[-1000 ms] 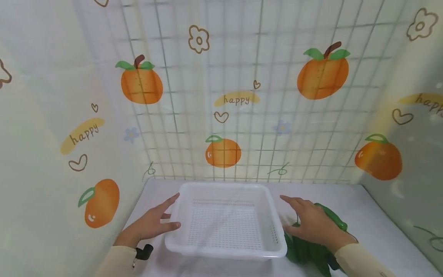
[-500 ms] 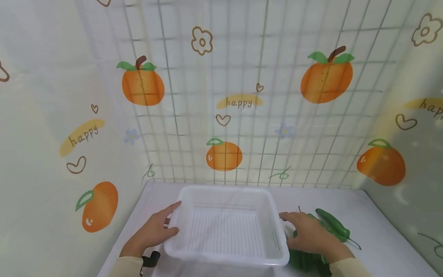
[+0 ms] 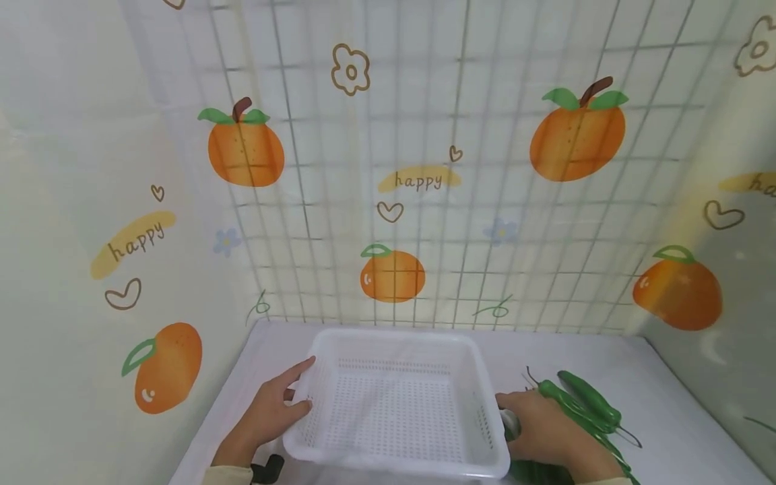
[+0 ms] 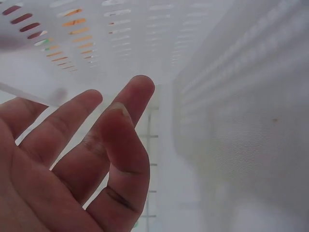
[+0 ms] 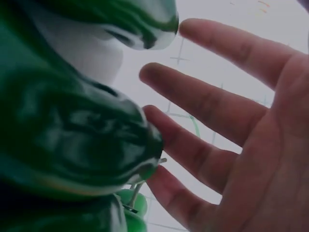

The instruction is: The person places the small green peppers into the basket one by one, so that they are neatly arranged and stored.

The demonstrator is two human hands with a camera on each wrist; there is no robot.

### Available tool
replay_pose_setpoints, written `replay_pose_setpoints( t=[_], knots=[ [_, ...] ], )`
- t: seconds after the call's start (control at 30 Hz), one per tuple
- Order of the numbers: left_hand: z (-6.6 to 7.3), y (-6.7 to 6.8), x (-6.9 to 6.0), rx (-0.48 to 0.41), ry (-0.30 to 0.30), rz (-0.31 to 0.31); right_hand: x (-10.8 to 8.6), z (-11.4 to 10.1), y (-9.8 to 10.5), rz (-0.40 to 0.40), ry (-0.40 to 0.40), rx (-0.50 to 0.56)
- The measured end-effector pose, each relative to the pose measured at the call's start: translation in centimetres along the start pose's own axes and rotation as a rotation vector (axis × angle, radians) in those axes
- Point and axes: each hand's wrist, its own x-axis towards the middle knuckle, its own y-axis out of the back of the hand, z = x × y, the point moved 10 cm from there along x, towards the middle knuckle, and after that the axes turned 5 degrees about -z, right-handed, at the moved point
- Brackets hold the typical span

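Observation:
A white perforated plastic basket (image 3: 394,411) stands in the middle of the table. At its left side is my left hand (image 3: 269,411), thumb and index tips by the rim; in the left wrist view, the bent thumb (image 4: 123,140) crosses in front of the fingers near the slotted wall (image 4: 116,24). My right hand (image 3: 539,424) lies low at the basket's right side, over dark green peppers (image 3: 536,471). Up close in the right wrist view, its outstretched fingers (image 5: 207,94) reach to the ends of large glossy green peppers (image 5: 91,140). Its thumb is hidden there.
Long green chili peppers (image 3: 588,397) lie on the white table (image 3: 655,377) to the right of the right hand. Behind the table hangs a curtain (image 3: 418,114) printed with oranges, over a wire grid. A black piece (image 3: 267,468) sits at the left wrist.
My right hand has moved down relative to the basket, uncovering more long peppers. The left hand has stayed by the left rim. The head view has shifted slightly.

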Motion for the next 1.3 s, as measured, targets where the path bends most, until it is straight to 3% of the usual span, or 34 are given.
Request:
replay_pose_setpoints(
  t=[0.17, 0.73, 0.97, 1.3],
  knots=[
    [-0.4, -0.3, 0.2, -0.076, -0.015, -0.009, -0.2, 0.2, 0.0, 0.023, 0.004, 0.008],
    [-1.2, -0.8, 0.1, -0.206, 0.033, 0.006, 0.3, 0.6, -1.0, 0.023, -0.046, -0.011],
    [-1.1, -1.1, 0.0, -0.216, 0.041, 0.002, 0.5, 1.0, -1.4, 0.032, -0.065, -0.064],
    [-1.4, -1.0, 0.1, -0.216, 0.018, 0.01, 0.5, 1.3, -1.0, 0.027, -0.115, -0.034]
  ],
)
